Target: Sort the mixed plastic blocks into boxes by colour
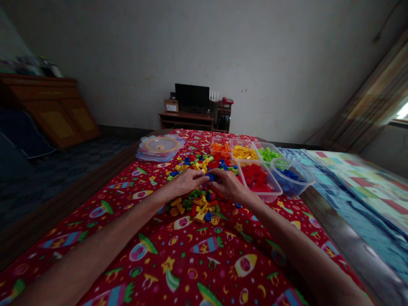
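My left hand (188,180) and my right hand (228,185) meet over a mixed heap of toy building bricks (201,203). Between their closed fingertips is a blue building brick (211,177), partly covered by the fingers. Yellow, green, red and blue pieces lie loose around and below both hands, among them a small yellow wheel-shaped piece (214,220). To the right of my right hand stands a clear tub (269,197) with red bricks (255,177) in it. Beside it, a round clear bowl (307,183) holds blue bricks (288,175).
Behind the red tub stand clear containers of orange bricks (220,148), yellow bricks (244,152) and green bricks (268,154). Stacked plastic lids (161,148) lie at the back left. A patterned red cloth (188,263) covers the table. A bed (366,191) adjoins on the right.
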Tool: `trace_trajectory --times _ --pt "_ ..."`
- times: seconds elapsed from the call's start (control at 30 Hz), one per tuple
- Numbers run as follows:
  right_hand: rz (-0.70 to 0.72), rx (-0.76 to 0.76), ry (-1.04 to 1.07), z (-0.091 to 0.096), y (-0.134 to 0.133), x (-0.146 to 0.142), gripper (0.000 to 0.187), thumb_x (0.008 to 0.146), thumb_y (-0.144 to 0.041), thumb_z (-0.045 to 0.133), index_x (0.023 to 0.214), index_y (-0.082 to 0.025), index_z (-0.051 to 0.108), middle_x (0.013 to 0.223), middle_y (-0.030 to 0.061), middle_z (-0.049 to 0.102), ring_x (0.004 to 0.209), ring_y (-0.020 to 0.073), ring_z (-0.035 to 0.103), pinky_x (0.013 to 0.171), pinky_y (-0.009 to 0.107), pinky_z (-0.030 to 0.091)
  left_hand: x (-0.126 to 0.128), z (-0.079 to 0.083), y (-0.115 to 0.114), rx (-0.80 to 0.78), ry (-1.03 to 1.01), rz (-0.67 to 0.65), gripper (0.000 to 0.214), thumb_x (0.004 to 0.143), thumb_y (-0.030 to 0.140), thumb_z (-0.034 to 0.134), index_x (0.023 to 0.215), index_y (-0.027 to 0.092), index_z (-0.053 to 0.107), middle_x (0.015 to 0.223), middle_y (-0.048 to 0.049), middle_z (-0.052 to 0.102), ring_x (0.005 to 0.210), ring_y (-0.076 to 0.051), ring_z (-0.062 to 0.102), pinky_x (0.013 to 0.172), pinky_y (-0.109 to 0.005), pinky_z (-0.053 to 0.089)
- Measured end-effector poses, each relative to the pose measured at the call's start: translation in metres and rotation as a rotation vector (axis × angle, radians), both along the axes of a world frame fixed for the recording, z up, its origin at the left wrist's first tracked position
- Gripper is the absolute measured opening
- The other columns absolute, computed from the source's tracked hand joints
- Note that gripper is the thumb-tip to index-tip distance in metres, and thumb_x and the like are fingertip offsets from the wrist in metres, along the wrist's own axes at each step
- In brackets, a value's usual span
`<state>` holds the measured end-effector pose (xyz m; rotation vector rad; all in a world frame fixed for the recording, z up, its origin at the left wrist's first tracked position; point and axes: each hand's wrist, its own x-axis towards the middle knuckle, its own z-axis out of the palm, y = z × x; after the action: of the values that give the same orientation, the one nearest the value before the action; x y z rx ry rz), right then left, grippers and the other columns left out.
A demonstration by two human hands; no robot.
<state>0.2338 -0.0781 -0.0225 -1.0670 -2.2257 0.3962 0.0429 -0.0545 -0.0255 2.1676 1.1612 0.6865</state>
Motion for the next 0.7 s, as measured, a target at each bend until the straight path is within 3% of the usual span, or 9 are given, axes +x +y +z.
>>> trace_trajectory --times 0.17,0.3,0.4,0.57,0.7 --pt "-0.125 0.139 -0.057 0.015 0.01 0.025 0.021 0.082 -0.02 0.05 0.097 -0.013 0.063 0.075 0.0039 0.065 0.065 0.0128 0.055 0.062 0.022 0.037 0.005 0.005 -0.007 0.005 -0.002 0.008 0.05 0.084 0.059 0.039 0.072 0.018 0.066 0.069 -0.0016 0.068 0.064 -0.017 0.06 0.058 -0.024 0.044" --pt "-0.393 0.307 -0.095 0.04 0.019 0.071 0.023 0.083 -0.026 0.045 0.094 -0.014 0.061 0.072 0.0038 0.062 0.06 0.0132 0.05 0.06 0.024 0.035 0.001 0.006 -0.006 0.167 0.137 0.08 0.043 0.084 0.051 0.043 0.067 0.018 0.066 0.064 -0.0012 0.065 0.061 -0.017 0.058 0.06 -0.025 0.043" --pt "-0.663 0.393 -0.135 0.054 0.025 0.112 0.027 0.081 -0.027 0.045 0.098 -0.014 0.062 0.077 0.0075 0.064 0.067 0.0171 0.053 0.065 0.027 0.037 -0.011 0.008 0.002 0.299 0.182 0.15 0.034 0.082 0.043 0.046 0.071 0.019 0.068 0.072 -0.0029 0.068 0.068 -0.019 0.059 0.068 -0.027 0.044" --pt "-1.01 0.264 -0.256 0.054 0.032 0.177 0.031 0.076 -0.023 0.047 0.099 -0.013 0.065 0.085 0.0137 0.066 0.077 0.0237 0.058 0.067 0.032 0.04 -0.04 0.01 0.022 0.394 0.186 0.277 0.032 0.08 0.038 0.043 0.08 0.018 0.069 0.088 -0.0082 0.071 0.082 -0.023 0.062 0.08 -0.032 0.045" --pt "-1.012 0.18 -0.341 0.045 0.033 0.206 0.035 0.074 -0.023 0.051 0.103 -0.012 0.066 0.092 0.0157 0.067 0.084 0.0265 0.06 0.071 0.036 0.043 -0.055 0.001 0.034 0.342 0.196 0.292 0.035 0.079 0.041 0.045 0.088 0.018 0.069 0.097 -0.0098 0.071 0.09 -0.025 0.063 0.088 -0.034 0.045"
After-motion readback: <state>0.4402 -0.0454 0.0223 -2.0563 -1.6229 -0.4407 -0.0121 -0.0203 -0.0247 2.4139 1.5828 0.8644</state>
